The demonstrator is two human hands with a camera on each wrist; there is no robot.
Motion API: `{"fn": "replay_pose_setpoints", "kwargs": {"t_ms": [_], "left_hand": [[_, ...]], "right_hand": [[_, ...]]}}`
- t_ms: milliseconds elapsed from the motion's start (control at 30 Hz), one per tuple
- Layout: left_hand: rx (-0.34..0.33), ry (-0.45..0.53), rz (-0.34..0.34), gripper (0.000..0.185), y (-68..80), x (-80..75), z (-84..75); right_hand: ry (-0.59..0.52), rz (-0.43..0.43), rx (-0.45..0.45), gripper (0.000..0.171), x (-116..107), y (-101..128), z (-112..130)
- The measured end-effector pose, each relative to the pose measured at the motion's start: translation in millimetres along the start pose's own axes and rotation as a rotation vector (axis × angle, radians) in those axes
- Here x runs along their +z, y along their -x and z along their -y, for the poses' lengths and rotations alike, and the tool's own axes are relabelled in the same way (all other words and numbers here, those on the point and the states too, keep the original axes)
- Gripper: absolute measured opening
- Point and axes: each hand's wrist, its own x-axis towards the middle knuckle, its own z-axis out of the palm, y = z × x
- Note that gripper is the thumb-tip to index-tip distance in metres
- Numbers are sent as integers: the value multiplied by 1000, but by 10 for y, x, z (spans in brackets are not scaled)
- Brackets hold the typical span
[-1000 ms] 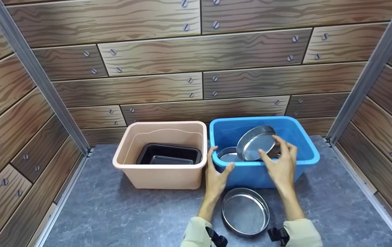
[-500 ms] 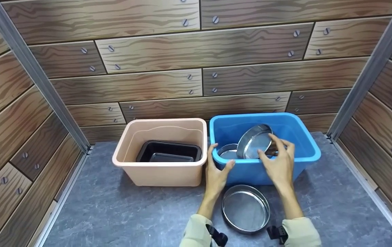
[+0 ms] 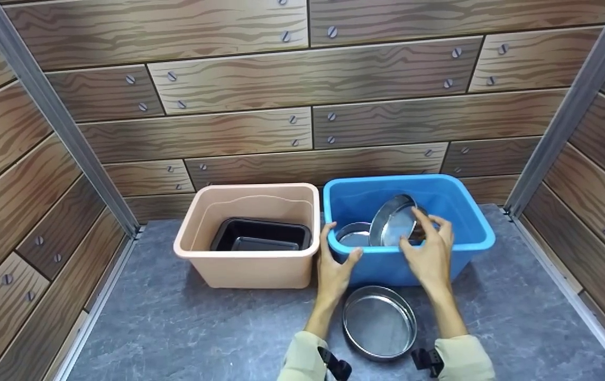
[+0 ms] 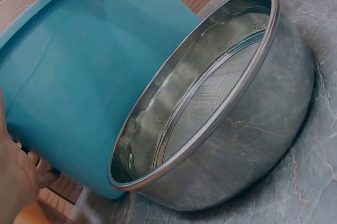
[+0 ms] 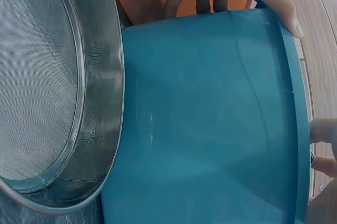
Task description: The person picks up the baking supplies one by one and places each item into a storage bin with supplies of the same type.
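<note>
now the right hand (image 3: 429, 254) has tipped the metal sieve (image 3: 395, 222) steeper and lower inside the blue tub (image 3: 471, 233), fingers curled on its rim. the left hand (image 3: 334, 264) stays clamped on the tub's near left corner; a second sieve (image 3: 379, 323) lies at the worktop's front edge.

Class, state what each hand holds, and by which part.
Right hand holds the tilted sieve by its rim; left hand grips the blue tub at its near corner.
</note>
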Motion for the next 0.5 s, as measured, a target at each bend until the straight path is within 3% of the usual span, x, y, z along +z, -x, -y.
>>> {"fn": "replay_pose_setpoints", "kwargs": {"t_ms": [500], "left_hand": [[16,12,-12,78,-10,14,-4]], "right_hand": [[-45,-14,52,54,-58,28,-19]]}}
